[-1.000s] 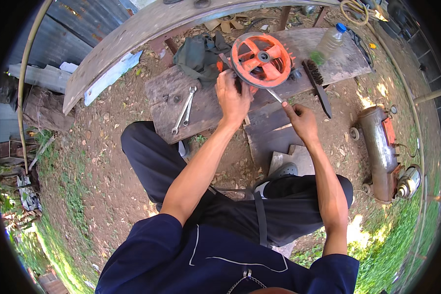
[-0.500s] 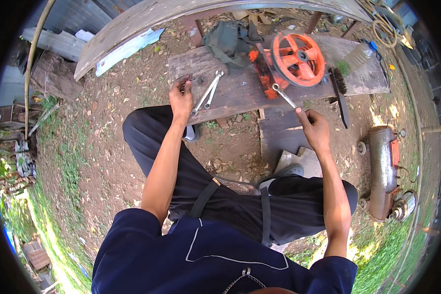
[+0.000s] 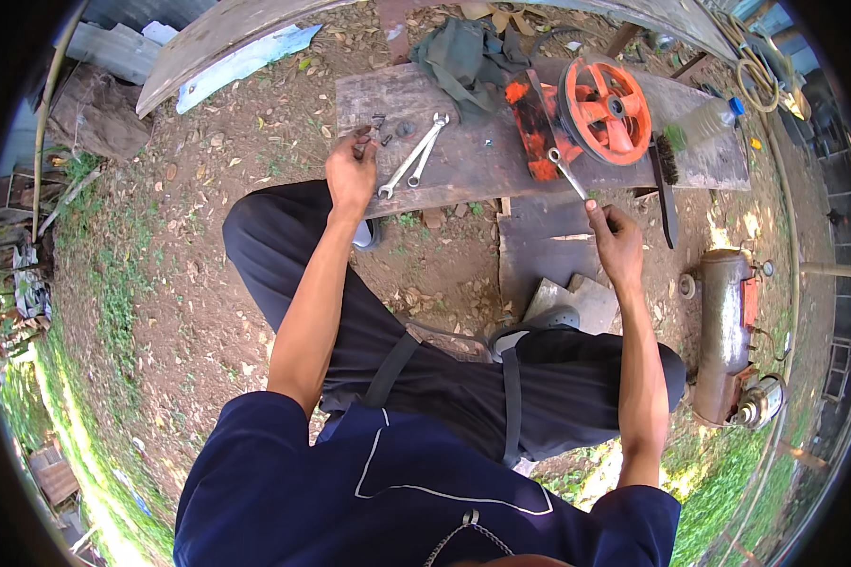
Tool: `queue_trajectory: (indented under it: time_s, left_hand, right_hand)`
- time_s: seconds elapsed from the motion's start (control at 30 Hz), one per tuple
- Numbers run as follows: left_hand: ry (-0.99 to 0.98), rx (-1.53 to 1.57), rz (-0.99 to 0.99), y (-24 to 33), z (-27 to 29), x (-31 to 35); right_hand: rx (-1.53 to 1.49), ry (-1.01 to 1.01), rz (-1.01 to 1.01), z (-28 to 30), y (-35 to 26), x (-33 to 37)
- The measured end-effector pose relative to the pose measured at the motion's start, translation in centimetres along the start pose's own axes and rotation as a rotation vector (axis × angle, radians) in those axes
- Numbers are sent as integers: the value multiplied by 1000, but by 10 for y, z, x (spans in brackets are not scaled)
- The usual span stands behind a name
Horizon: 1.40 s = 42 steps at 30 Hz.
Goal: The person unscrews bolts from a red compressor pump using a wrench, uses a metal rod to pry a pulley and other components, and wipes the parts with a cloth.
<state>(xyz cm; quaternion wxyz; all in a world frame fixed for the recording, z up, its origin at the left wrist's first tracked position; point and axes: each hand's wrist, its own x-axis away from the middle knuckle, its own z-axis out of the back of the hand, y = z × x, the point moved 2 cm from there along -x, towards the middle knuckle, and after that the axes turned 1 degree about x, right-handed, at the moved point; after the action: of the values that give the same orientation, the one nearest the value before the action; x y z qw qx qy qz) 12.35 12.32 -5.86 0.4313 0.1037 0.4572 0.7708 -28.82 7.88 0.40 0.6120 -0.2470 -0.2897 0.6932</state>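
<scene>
My right hand (image 3: 617, 241) grips a ring-ended wrench (image 3: 571, 176), its ring end up beside the orange machine block (image 3: 531, 128). A large orange spoked pulley wheel (image 3: 618, 107) with a dark rim is attached to that block. Over the bench's left end, my left hand (image 3: 352, 177) has its fingers curled together. Whatever is in them, if anything, is too small to make out. Small dark bolts (image 3: 379, 121) lie just beyond those fingertips. Two silver wrenches (image 3: 412, 164) rest crossed on the wooden bench (image 3: 463, 180) to the right of the left hand.
A dark green cloth (image 3: 459, 61) lies at the bench's back. To the right are a wire brush (image 3: 667, 189) and a plastic bottle with a blue cap (image 3: 709, 123). A rusty metal cylinder (image 3: 724, 326) lies on the ground at right. A wooden plank (image 3: 203, 57) crosses the far side.
The view has shifted slightly, so the bench sits higher. My left hand has drawn back a little from the small bolts. The wrench stays in my right hand beside the orange block.
</scene>
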Motion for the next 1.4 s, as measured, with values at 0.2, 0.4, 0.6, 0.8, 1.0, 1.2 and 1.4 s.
queue_trajectory:
  time_s: [0.2, 0.4, 0.6, 0.8, 1.0, 1.2, 1.4]
  left_hand:
    - [42, 47, 67, -7, 10, -7]
    - [-371, 917, 587, 32, -5, 4]
    - [-516, 1070, 576, 71, -25, 10]
    - [-144, -235, -402, 94, -81, -43]
    - [-368, -560, -509, 86, -129, -105]
    - [-481, -730, -790, 84, -140, -118]
    - [-567, -781, -1057, 87, -136, -149]
  right_hand:
    - [-16, -47, 29, 15, 3, -1]
    - [29, -28, -20, 33, 6, 2]
    - [35, -41, -58, 36, 2, 5]
    - [52, -40, -43, 38, -5, 6]
    - [34, -29, -22, 36, -12, 7]
    - [62, -20, -65, 40, -2, 6]
    - [39, -7, -13, 50, -3, 0]
